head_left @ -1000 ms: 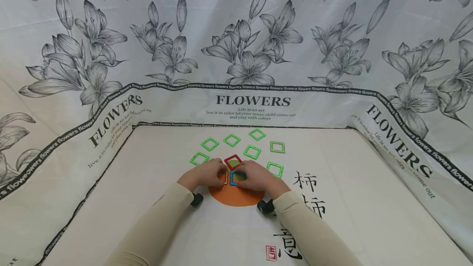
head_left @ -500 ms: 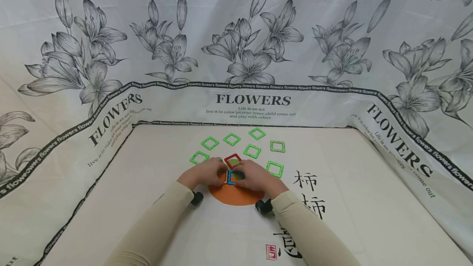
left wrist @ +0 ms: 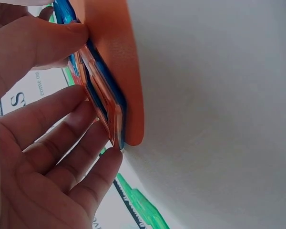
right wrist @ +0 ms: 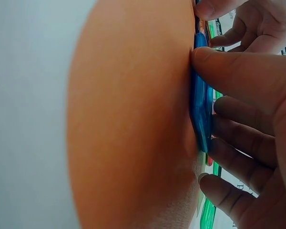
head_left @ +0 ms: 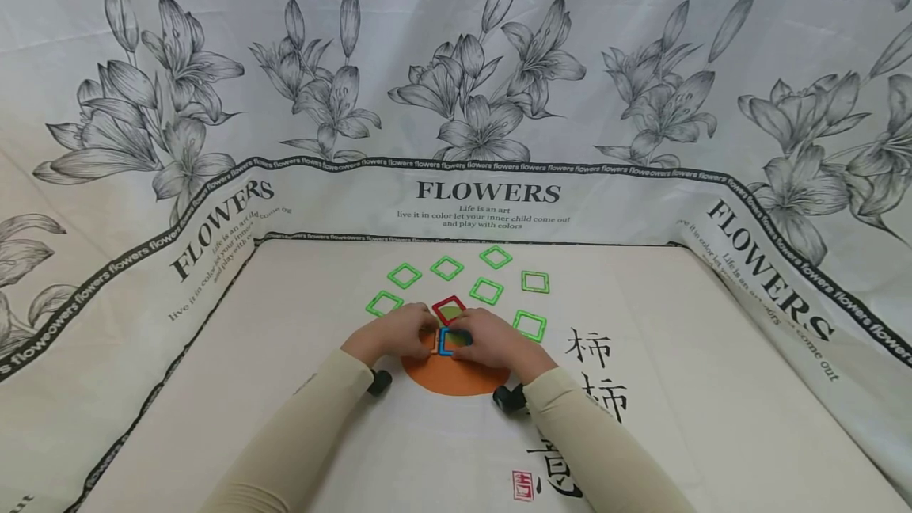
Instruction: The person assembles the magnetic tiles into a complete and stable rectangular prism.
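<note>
In the head view my left hand holds an orange square frame tile, mostly hidden by the fingers. My right hand pinches a blue square frame tile by its right side. The two tiles lie side by side, edges meeting, over a printed orange circle. In the left wrist view a blue edge runs under the orange tile. The right wrist view has my thumb on the blue tile, fingers along its far side. Just beyond both hands sits a red square frame tile.
Several green square frame tiles lie spread behind the hands, one at the left, one at the right. Black printed characters mark the white cloth right of the right hand. A flower-printed curtain borders the table.
My right hand has shifted slightly left with the blue tile, bringing it against the orange tile. Over the last half second the hands look still.
</note>
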A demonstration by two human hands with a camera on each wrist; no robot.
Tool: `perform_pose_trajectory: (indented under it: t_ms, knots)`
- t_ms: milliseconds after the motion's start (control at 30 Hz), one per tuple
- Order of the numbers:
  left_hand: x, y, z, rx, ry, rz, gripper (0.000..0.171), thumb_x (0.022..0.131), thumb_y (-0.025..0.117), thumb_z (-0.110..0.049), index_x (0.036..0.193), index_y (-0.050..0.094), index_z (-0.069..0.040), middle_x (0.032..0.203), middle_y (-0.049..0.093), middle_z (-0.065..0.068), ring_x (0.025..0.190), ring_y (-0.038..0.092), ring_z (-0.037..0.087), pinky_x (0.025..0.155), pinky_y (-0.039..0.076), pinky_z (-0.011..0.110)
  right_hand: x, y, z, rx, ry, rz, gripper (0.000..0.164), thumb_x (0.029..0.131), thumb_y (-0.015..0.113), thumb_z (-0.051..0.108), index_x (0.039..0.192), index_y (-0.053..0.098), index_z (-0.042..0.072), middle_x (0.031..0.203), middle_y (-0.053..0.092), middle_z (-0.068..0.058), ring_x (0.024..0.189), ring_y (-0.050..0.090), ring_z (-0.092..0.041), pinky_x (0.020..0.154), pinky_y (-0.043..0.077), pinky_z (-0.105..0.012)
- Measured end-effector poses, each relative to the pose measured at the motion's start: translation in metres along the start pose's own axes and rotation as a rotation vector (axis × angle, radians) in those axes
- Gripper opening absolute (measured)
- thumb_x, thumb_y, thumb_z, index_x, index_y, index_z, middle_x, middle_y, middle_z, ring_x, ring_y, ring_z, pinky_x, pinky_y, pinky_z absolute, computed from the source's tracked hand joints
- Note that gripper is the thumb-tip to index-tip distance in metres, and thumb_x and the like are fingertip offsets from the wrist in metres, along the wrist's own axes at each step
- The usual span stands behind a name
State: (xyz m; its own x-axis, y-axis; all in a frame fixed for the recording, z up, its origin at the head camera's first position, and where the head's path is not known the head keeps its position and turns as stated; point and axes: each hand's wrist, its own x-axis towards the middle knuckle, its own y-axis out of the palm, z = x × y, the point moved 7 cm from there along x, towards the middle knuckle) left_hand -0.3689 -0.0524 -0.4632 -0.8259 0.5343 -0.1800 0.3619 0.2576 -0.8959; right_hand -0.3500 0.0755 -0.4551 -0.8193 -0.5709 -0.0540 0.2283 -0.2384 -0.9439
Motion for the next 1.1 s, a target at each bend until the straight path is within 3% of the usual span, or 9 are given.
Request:
perform_pose_trajectory:
  t_ms: [633,1100]
  knots:
    - [0.0024,0.0002,-0.0012,0.019,0.025,0.013,0.043,0.079,0.075,-0.024,0.119,0.068,-0.012,0.109,0.057,-0.002,0.096,0.051,0.014,0.093,0.048,0.032,0.0000,-0.0017,0.0035,-0.026,0.013,0.000,0.044,0.086,0.072,0.034,0.122,0.067,0.009,0.125,0.062,-0.007,0.112,0.055,-0.021,0.100,0.048,-0.038]
    - [0.0029,0.0009,0.0017,-0.002,-0.002,0.014,0.043,0.078,0.075,-0.023,0.119,0.068,-0.012,0.111,0.058,-0.002,0.098,0.051,0.015,0.094,0.049,0.033,0.0003,-0.0043,0.0084,-0.041,0.007,0.002,0.042,0.087,0.073,0.031,0.121,0.067,0.007,0.124,0.063,-0.008,0.112,0.056,-0.022,0.100,0.049,-0.038]
